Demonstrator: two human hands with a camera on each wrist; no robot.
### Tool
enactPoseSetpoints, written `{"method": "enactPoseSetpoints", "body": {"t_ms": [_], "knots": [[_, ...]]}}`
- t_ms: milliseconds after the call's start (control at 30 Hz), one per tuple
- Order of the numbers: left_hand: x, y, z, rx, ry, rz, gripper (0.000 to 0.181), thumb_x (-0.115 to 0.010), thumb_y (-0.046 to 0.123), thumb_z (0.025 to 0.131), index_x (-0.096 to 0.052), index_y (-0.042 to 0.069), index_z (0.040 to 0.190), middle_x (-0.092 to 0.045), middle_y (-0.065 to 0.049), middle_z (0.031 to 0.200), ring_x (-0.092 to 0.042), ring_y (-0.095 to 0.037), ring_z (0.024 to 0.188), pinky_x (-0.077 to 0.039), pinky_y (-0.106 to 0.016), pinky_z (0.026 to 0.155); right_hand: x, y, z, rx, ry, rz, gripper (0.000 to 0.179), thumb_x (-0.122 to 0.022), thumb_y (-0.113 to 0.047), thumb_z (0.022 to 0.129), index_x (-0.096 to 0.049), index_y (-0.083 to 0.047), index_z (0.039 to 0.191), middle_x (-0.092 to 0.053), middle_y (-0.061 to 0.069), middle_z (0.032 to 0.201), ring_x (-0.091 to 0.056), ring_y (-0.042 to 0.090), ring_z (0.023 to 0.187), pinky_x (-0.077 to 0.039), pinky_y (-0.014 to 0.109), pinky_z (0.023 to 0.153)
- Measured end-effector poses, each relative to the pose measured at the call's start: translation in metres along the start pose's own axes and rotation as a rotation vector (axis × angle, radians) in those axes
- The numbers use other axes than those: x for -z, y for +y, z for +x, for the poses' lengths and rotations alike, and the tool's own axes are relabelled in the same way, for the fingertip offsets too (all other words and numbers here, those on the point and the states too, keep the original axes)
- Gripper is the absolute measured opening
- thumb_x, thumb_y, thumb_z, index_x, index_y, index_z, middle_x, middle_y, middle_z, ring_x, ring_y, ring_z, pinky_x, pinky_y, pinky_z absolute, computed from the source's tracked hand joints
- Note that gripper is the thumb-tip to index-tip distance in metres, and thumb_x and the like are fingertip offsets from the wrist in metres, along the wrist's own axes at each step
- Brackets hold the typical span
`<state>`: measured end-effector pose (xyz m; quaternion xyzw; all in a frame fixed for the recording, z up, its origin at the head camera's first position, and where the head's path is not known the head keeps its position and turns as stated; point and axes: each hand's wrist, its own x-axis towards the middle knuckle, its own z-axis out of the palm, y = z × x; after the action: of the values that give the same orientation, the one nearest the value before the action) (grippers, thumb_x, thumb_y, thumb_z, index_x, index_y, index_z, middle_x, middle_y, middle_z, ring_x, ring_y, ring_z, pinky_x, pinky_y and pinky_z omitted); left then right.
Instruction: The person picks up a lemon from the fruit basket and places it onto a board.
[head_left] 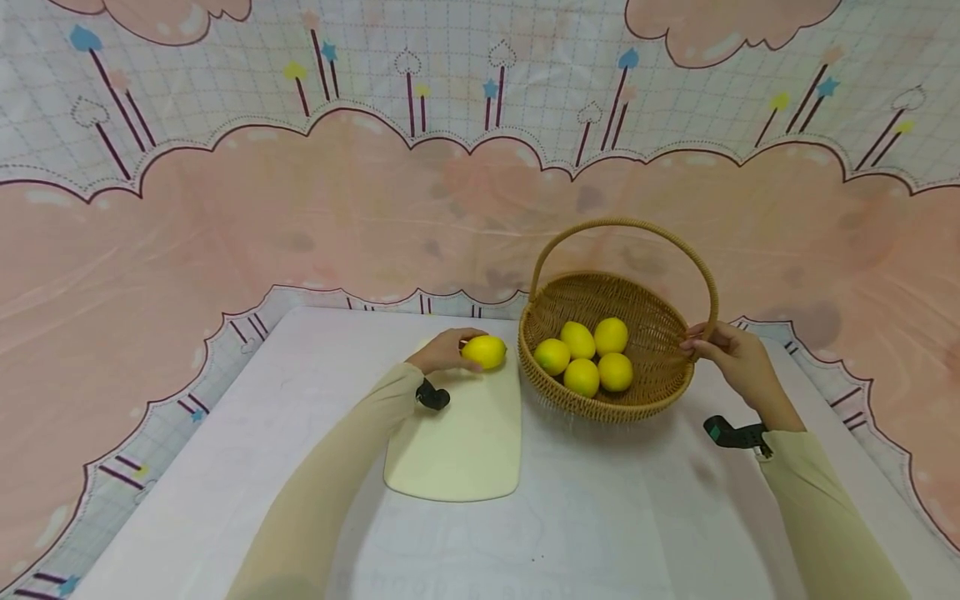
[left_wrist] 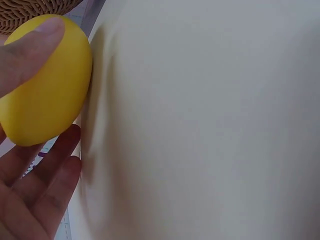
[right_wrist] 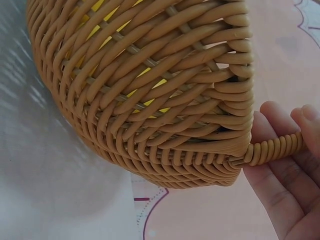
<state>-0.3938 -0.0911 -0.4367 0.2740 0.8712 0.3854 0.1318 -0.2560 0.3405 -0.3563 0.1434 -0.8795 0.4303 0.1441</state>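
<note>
My left hand holds a yellow lemon over the far end of a cream cutting board. In the left wrist view the thumb lies across the lemon, with fingers below it close to the board. At the right, my right hand grips the base of the handle of a brown wicker basket. The right wrist view has the fingers around the wrapped handle beside the woven rim. Several lemons lie inside the basket, which is tilted toward me.
The white table carries the board and has the basket over its right half. Behind it hangs a pink and white patterned cloth. Dark wrist cameras are strapped over beige sleeves.
</note>
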Motion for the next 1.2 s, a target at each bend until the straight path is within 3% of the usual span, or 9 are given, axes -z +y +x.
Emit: {"method": "enactPoseSetpoints", "body": {"t_ms": [233,633,967,1200], "knots": [[0.0003,0.0021,-0.0022,0.032,0.032,-0.013,0.069,-0.077,0.013,0.077,-0.046,0.005,0.138,-0.049,-0.019,0.137,-0.055,-0.034,0.115,-0.045,-0.042,0.101,-0.0008,-0.0003,-0.0007,-0.002,0.000,-0.002,0.024,-0.051,-0.004,0.095,-0.055,0.011,0.113,-0.061,-0.028,0.088,-0.061,-0.011,0.080,-0.051,0.008,0.070],[0.0013,0.0019,-0.0026,0.017,0.060,-0.032,0.066,-0.078,0.013,0.076,-0.050,0.005,0.134,-0.051,-0.019,0.134,-0.057,-0.033,0.111,-0.047,-0.040,0.098,-0.0002,-0.0007,0.0003,0.011,0.005,-0.003,0.024,-0.051,-0.005,0.095,-0.054,0.012,0.112,-0.062,-0.028,0.085,-0.062,-0.010,0.078,-0.052,0.009,0.069],[0.0027,0.0034,-0.0021,-0.018,-0.003,-0.029,0.062,-0.077,0.011,0.077,-0.051,0.004,0.133,-0.051,-0.018,0.135,-0.054,-0.034,0.116,-0.045,-0.041,0.102,-0.0005,-0.0017,-0.0009,0.002,0.004,0.007,0.025,-0.051,-0.006,0.095,-0.054,0.012,0.113,-0.062,-0.028,0.086,-0.062,-0.010,0.079,-0.052,0.010,0.068],[0.0009,0.0020,-0.0014,-0.009,-0.012,-0.043,0.066,-0.076,0.010,0.077,-0.048,0.006,0.136,-0.048,-0.018,0.138,-0.053,-0.033,0.117,-0.044,-0.042,0.104,-0.0006,-0.0042,-0.0019,-0.005,-0.001,0.005,0.026,-0.051,-0.007,0.096,-0.053,0.013,0.113,-0.062,-0.027,0.086,-0.062,-0.010,0.079,-0.052,0.010,0.068]]}}
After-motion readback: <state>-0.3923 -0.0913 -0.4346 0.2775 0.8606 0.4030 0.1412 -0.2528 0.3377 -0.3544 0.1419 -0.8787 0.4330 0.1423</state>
